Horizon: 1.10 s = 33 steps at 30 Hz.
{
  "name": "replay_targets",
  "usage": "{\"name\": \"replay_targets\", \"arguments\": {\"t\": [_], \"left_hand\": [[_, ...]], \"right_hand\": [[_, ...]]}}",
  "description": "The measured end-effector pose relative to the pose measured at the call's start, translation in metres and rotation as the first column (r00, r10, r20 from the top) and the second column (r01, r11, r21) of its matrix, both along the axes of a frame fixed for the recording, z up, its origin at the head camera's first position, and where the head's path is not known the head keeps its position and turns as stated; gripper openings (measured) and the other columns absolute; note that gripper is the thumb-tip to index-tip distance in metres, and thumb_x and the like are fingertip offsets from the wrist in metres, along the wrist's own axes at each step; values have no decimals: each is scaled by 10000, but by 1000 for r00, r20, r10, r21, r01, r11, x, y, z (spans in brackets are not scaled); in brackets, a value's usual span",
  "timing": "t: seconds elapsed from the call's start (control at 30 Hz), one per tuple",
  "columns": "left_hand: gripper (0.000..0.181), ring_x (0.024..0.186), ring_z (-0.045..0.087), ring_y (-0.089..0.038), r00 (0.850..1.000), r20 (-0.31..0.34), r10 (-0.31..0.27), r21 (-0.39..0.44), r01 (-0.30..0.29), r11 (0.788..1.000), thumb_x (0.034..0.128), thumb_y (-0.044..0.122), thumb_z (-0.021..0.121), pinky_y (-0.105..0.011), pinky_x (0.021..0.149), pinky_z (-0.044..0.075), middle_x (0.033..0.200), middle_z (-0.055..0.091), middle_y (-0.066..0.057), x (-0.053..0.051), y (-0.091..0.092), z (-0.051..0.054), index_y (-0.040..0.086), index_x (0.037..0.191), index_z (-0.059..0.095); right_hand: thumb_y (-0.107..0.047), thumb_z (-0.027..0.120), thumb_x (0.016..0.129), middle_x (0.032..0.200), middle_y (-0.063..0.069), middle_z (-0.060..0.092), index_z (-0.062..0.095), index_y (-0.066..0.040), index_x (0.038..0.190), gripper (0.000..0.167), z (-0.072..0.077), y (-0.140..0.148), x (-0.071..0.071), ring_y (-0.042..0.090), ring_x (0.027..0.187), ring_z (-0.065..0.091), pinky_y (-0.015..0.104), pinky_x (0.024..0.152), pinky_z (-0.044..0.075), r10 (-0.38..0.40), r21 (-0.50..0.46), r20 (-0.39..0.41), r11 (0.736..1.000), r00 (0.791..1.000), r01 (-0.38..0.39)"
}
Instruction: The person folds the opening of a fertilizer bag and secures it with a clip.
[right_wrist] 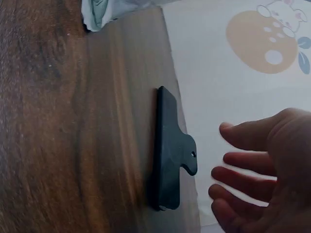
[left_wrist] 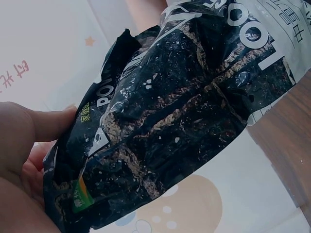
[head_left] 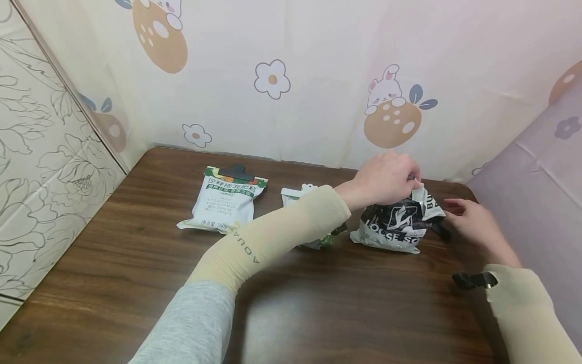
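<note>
A black and white bag of loose soil (head_left: pixel 393 222) stands at the right of the table, its top folded over. My left hand (head_left: pixel 388 177) reaches across and grips the top; in the left wrist view the thumb lies along the bag's dark plastic (left_wrist: pixel 160 116). A black sealing clip (right_wrist: pixel 169 150) lies on the wood beside the bag. My right hand (right_wrist: pixel 257 170) hovers near that clip with its fingers apart, holding nothing. From the head view, the right hand is close to the bag's right side; whether it touches is unclear.
At the left, a white fertilizer bag (head_left: pixel 225 202) carries a black clip (head_left: pixel 236 173) on its top. Another small bag (head_left: pixel 291 196) is partly hidden behind my left forearm. A patterned wall covering (head_left: pixel 318 126) rises behind the brown table (head_left: pixel 345 308).
</note>
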<state>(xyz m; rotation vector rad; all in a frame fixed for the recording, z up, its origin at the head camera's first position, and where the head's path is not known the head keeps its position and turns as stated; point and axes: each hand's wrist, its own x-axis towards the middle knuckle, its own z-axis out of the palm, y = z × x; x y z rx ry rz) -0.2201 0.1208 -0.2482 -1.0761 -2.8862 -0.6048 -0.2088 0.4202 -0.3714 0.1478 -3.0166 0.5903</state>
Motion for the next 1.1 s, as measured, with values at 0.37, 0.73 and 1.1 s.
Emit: {"name": "replay_targets", "arguments": {"t": [0.37,0.73,1.1], "left_hand": [[155,961,601,-16,1000,-9,-4,20,4,1000,982,332,617,-224,792,461,1047,663,194,2,-5,-1,340,1035,762],[121,910,578,-20,1000,7,-20,12,20,1000,950,398,662,-235,736,453,1014,648,199,4,-2,1,349,1010,755],[139,904,551,-30,998,31,-53,-2,53,999,867,429,754,-234,746,433,980,624,173,4,-1,0,326,959,737]], "right_hand": [[-179,644,923,1021,332,651,653,102,1096,330,-14,-3,-8,469,856,595,546,699,440,-27,79,58,997,998,22],[-130,690,899,905,255,662,649,61,1053,248,-14,-2,-2,407,798,579,434,641,398,-77,40,47,996,996,75],[-253,709,921,1001,268,681,640,44,1164,390,-15,-3,8,388,883,606,412,693,405,-78,-37,21,996,997,78]]}}
